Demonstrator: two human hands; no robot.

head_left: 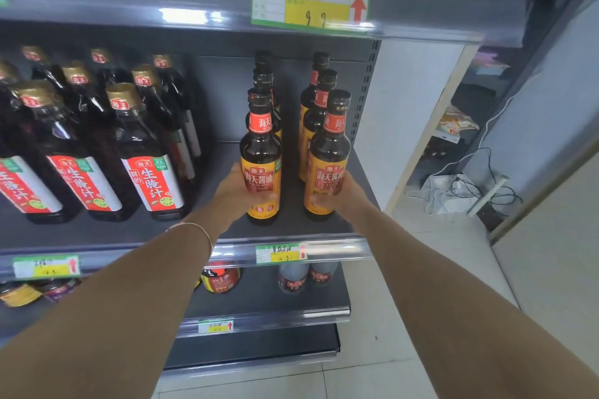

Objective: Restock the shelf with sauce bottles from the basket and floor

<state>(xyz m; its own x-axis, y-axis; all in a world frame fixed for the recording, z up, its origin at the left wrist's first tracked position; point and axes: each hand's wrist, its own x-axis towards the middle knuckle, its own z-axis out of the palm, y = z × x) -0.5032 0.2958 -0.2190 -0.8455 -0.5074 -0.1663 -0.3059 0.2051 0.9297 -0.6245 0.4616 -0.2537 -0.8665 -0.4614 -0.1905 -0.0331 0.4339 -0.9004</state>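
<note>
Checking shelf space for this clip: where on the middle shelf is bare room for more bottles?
Bare deck: the lane between the two yellow-label rows; the gap between them and the red-label bottles; the front strip. Red-label block is crowded.

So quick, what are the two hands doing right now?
Left hand: holding the left front bottle.
Right hand: holding the right front bottle.

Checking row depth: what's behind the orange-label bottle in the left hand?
Behind the orange-label bottle, two more black-capped bottles line up, mostly caps and necks showing. Their bodies and anything further back are covered.
</note>
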